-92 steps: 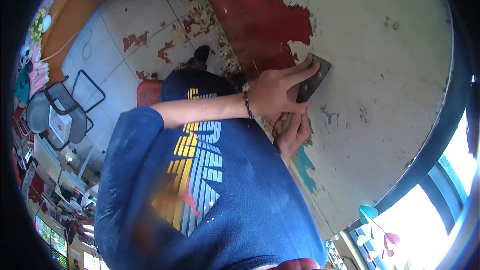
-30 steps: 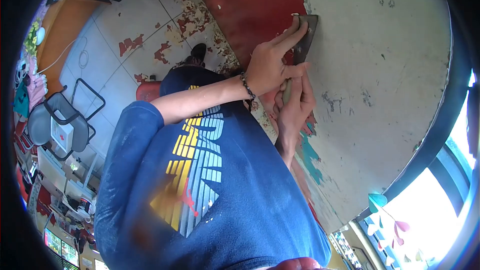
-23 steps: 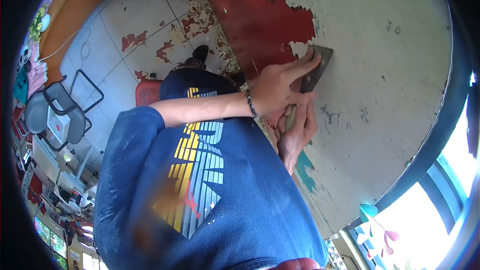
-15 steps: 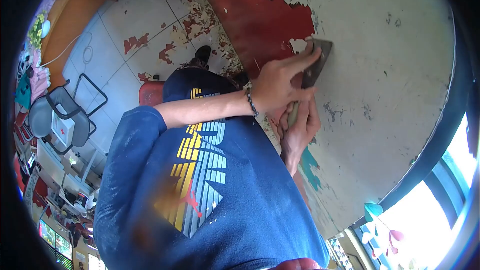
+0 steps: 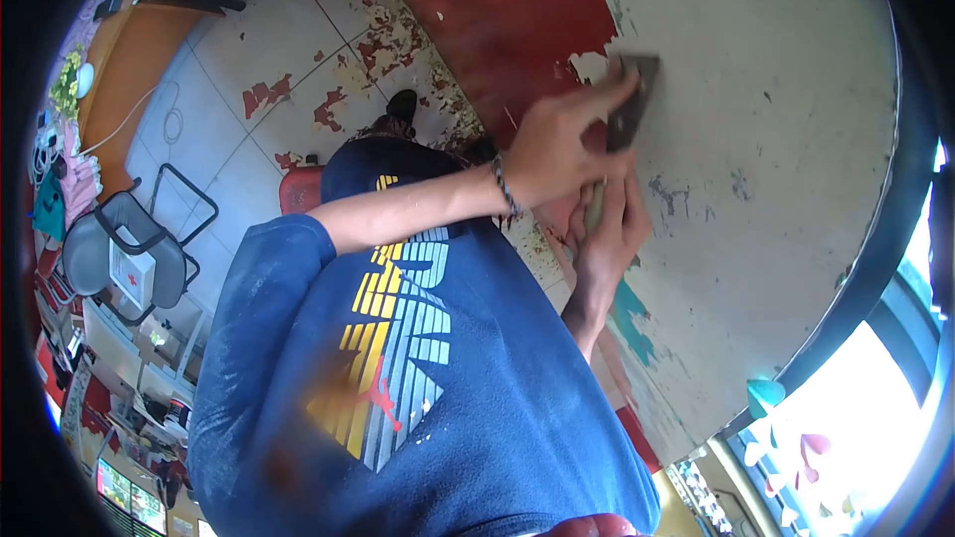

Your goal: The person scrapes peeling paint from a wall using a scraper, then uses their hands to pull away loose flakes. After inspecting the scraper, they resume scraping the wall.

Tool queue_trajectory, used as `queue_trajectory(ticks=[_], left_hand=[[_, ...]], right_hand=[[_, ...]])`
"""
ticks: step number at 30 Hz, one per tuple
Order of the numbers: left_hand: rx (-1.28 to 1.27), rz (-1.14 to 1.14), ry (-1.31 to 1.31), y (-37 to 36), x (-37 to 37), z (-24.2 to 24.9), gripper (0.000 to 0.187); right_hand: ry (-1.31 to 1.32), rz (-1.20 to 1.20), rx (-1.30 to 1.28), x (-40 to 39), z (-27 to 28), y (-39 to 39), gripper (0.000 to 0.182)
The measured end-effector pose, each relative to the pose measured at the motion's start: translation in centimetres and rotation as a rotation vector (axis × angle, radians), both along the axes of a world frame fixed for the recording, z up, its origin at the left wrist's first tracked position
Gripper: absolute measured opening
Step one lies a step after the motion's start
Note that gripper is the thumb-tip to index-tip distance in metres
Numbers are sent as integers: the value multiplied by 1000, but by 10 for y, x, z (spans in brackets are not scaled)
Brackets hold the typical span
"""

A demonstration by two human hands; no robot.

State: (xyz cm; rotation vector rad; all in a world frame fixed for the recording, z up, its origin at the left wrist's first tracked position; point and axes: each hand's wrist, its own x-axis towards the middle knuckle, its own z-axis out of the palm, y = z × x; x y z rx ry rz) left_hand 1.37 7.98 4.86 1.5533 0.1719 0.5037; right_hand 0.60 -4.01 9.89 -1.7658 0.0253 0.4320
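A putty knife with a broad dark metal blade (image 5: 631, 107) and a pale handle (image 5: 595, 207) rests against a worn cream tabletop (image 5: 756, 159). My right hand (image 5: 619, 224) is closed round the handle. My left hand (image 5: 560, 144), with a beaded bracelet at the wrist, presses its fingertips near the blade's front edge, its thumb by the lower end. Both hands are slightly blurred. Left of the blade, a ragged border separates the cream coating from a bare red area (image 5: 517, 30). A loose cream flake (image 5: 589, 67) lies near the blade tip.
Red and cream chips (image 5: 388, 40) litter the tiled floor (image 5: 229, 80). A grey folding chair (image 5: 104, 249) with a white box on it stands at left, near a wooden desk (image 5: 119, 60). A green patch (image 5: 632, 323) marks the tabletop. A bright window (image 5: 856, 408) is at lower right.
The view has shifted slightly, so the tabletop sits a little higher and further left. The putty knife stays by the same flake, both hands still on it.
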Motion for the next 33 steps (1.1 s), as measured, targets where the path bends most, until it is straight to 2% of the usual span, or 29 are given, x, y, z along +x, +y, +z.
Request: queue_trajectory(ticks=[2,3,4,6,8,10,11,13,17,20,22,26,29,33], left_hand=[[36,209,-35,13,13,-7,71],[-139,181,8,23,13,-5,70],[-142,178,8,22,7,-4,70],[65,143,-6,26,4,-2,71],[84,129,-35,10,-2,-6,75],[18,-26,20,-4,-10,-4,79],[19,-13,22,-5,-11,-4,79],[28,-124,94,-6,-13,-1,79],[-64,-65,121,9,-5,-3,78],[3,17,115,7,-4,-7,77],[58,20,-17,-6,-5,-7,76],[-116,-51,84,7,-4,-5,75],[-30,-22,20,-2,-7,-8,75],[-27,-2,35,8,-2,-6,77]], right_hand=[[-33,12,-129,16,-9,19,29],[-28,0,-140,15,-10,21,29],[-19,58,-81,15,-10,22,29],[-28,142,-3,16,-9,25,30],[-41,45,-90,2,-8,3,29],[30,14,-41,-10,-2,-17,28],[111,-42,1,-11,-1,-22,27],[133,-33,19,-9,1,-17,26],[117,30,68,2,-21,-2,25],[74,-60,-2,-10,-8,4,25],[45,-15,-12,-9,-6,-9,25],[33,23,26,-8,-13,1,26],[87,-51,-41,-14,-5,-8,26],[69,-16,-161,-7,-7,2,26]])
